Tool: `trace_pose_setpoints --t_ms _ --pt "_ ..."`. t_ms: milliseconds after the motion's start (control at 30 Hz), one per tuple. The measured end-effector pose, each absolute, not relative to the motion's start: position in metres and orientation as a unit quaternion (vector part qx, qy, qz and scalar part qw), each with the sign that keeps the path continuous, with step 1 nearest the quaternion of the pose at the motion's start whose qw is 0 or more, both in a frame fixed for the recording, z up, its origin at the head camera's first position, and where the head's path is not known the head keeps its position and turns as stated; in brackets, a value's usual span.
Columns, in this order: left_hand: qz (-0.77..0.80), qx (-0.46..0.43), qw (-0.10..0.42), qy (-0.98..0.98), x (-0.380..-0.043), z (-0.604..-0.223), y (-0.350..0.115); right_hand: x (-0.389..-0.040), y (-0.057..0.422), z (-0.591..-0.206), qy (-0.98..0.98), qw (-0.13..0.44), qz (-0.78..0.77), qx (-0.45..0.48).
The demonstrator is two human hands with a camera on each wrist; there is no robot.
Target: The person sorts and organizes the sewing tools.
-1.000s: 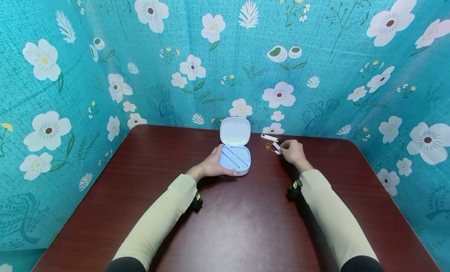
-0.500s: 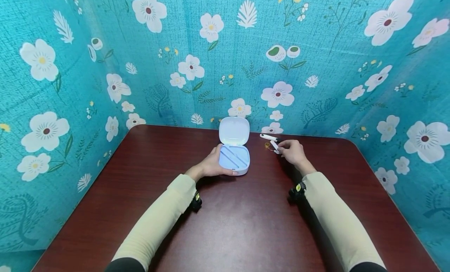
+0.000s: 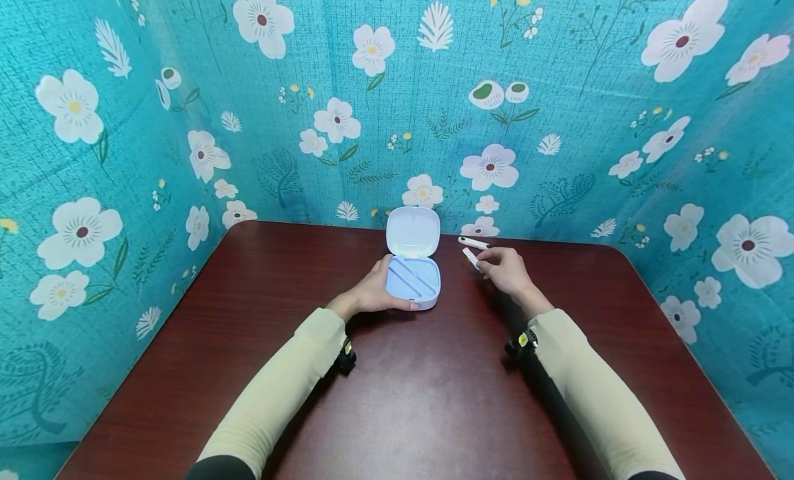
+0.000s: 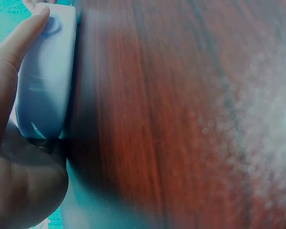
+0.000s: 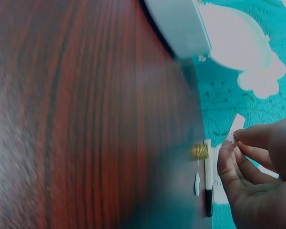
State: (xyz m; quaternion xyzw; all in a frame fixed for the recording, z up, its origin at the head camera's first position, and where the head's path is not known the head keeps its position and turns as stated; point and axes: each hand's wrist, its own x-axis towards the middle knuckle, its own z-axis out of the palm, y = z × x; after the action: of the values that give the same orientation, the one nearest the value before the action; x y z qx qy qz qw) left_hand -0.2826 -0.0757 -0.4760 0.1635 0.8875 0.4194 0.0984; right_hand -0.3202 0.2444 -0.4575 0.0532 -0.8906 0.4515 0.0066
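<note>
My left hand (image 3: 372,290) grips a light-blue case (image 3: 413,280) from its left side, thumb along the front. The hinged lid (image 3: 413,232) stands raised behind it, and diagonal bars cross the case's top. In the left wrist view, the thumb lies by a round catch (image 4: 50,26) on the case wall. To the right of the case, my right hand (image 3: 510,270) pinches a small white flat strip (image 5: 237,125) between thumb and fingertips. In the right wrist view the strip bears faint marks, its lower end hidden by the fingers.
A white stick with a black end (image 5: 209,176) lies near the table's back edge. Next to it are a gold-coloured coil (image 5: 200,151) and a small white piece (image 5: 197,184). A flowered turquoise cloth (image 3: 298,107) hangs behind the dark wooden table (image 3: 428,397).
My right hand has shifted slightly left with the white strip, which now overlaps where the gold coil showed in the head view. The left hand and case have stayed put.
</note>
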Motion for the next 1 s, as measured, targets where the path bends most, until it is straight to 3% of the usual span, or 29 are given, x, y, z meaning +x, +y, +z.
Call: trace_pose_setpoints --t_ms 700,1000 --pt "0.428 0.163 0.089 0.885 -0.278 -0.474 -0.075 -0.302 0.204 -0.448 -0.897 0.022 0.416 0.149" --pt "0.425 0.163 0.091 0.886 -0.279 -0.475 -0.075 -0.302 0.19 -0.446 -0.905 0.056 0.367 0.208"
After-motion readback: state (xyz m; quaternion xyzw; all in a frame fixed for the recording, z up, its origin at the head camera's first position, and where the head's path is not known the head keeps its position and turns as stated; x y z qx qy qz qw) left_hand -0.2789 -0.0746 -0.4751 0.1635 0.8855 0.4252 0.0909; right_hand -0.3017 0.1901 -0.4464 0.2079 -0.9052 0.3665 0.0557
